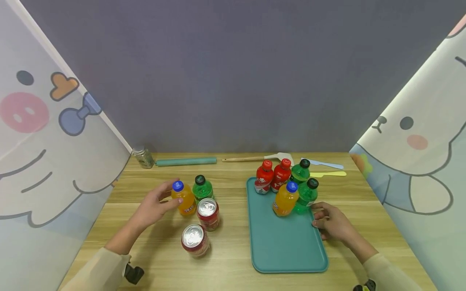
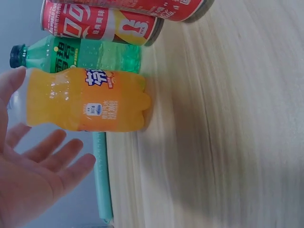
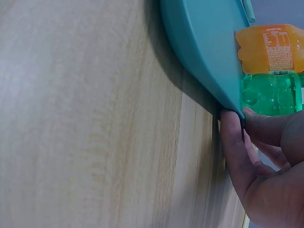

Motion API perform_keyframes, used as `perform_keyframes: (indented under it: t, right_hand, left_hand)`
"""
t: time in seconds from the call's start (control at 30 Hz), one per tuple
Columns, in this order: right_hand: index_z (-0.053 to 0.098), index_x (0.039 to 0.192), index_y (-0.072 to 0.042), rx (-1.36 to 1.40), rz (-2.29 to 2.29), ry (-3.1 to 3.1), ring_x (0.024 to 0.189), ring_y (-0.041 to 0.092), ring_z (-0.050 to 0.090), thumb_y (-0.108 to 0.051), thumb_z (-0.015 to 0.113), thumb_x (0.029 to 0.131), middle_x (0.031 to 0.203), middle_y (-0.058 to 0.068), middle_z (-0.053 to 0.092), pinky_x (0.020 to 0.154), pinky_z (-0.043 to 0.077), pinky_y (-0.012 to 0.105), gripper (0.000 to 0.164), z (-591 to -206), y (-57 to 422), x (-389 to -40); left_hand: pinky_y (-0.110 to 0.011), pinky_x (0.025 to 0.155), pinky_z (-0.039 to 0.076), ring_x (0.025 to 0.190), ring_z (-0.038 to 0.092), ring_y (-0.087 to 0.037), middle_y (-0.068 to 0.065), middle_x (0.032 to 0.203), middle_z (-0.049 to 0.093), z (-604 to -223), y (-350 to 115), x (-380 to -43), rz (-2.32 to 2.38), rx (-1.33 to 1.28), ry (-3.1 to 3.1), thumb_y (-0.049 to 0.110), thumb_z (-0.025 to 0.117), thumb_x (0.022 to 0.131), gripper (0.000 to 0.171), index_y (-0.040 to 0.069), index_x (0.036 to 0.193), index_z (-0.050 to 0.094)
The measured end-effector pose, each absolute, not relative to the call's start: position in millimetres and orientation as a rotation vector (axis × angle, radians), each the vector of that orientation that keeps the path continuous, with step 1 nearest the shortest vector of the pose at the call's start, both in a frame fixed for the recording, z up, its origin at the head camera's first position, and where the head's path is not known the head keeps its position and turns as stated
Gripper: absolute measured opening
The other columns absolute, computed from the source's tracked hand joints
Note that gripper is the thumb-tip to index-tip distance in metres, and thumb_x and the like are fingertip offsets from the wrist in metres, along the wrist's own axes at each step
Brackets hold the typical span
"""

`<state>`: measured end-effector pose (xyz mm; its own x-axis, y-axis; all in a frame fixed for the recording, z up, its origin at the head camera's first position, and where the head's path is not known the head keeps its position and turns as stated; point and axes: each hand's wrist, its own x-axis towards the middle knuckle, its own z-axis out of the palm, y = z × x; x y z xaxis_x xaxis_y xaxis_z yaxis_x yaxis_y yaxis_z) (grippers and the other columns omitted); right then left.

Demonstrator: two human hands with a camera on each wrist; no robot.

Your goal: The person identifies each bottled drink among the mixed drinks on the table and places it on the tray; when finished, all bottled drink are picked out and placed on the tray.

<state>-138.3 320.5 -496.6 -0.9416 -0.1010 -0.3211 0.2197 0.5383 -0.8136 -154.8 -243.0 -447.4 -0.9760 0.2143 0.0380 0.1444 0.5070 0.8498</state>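
Note:
On the left, an orange soda bottle (image 1: 186, 201) with a blue cap stands upright on the table. My left hand (image 1: 155, 205) is beside it, thumb at its upper part and the other fingers spread behind; I cannot tell whether the thumb touches. A green soda bottle (image 2: 85, 54) stands next to it, with two red cola cans (image 1: 208, 213) closer to me. My right hand (image 1: 335, 221) pinches the right rim of a teal tray (image 3: 199, 57) between thumb and fingers. At the tray's far end stand two red bottles (image 1: 264, 178), two green bottles (image 1: 307, 195) and another orange bottle (image 1: 285, 200).
Along the back of the table lie a teal rod (image 1: 186, 161), a spatula with a wooden handle (image 1: 247, 159), a blue knife (image 1: 324, 164) and a yellow knife (image 1: 329, 174). A small glass jar (image 1: 143, 157) stands in the back left corner. Panels border three sides.

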Motion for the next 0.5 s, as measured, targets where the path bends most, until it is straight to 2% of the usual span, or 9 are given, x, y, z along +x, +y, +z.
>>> perform_keyframes:
  t: [0.07, 0.27, 0.5]
  right_hand:
    - [0.049, 0.141, 0.004, 0.099, -1.362, 2.450, 0.073, 0.025, 0.064, 0.003, 0.070, 0.091, 0.104, 0.020, 0.062, 0.054, 0.060, 0.040, 0.054, -496.3, 320.5, -138.6]
    - [0.049, 0.141, 0.004, 0.112, -1.362, 2.443, 0.075, 0.025, 0.064, 0.003, 0.070, 0.091, 0.106, 0.020, 0.061, 0.055, 0.061, 0.041, 0.054, -496.6, 320.7, -138.8]
    - [0.049, 0.141, 0.004, 0.114, -1.383, 2.434, 0.072, 0.025, 0.064, 0.005, 0.069, 0.092, 0.105, 0.021, 0.061, 0.055, 0.061, 0.041, 0.054, -497.9, 320.9, -138.9]
  left_hand:
    - [-0.063, 0.105, 0.047, 0.134, 0.053, -0.048, -0.018, 0.144, 0.058, -448.1, -242.5, -155.1, 1.494, 0.337, 2.652, 0.026, 0.070, 0.100, 0.058, 0.010, 0.151, 0.049]
    - [-0.063, 0.108, 0.045, 0.131, 0.057, -0.043, -0.020, 0.138, 0.062, -451.3, -241.0, -156.9, 1.551, 0.403, 2.619, 0.018, 0.068, 0.100, 0.050, 0.003, 0.145, 0.050]
    - [-0.046, 0.098, 0.057, 0.124, 0.062, -0.046, -0.027, 0.136, 0.063, -457.2, -241.7, -158.7, 1.623, 0.358, 2.565, 0.016, 0.072, 0.098, 0.050, 0.002, 0.139, 0.048]
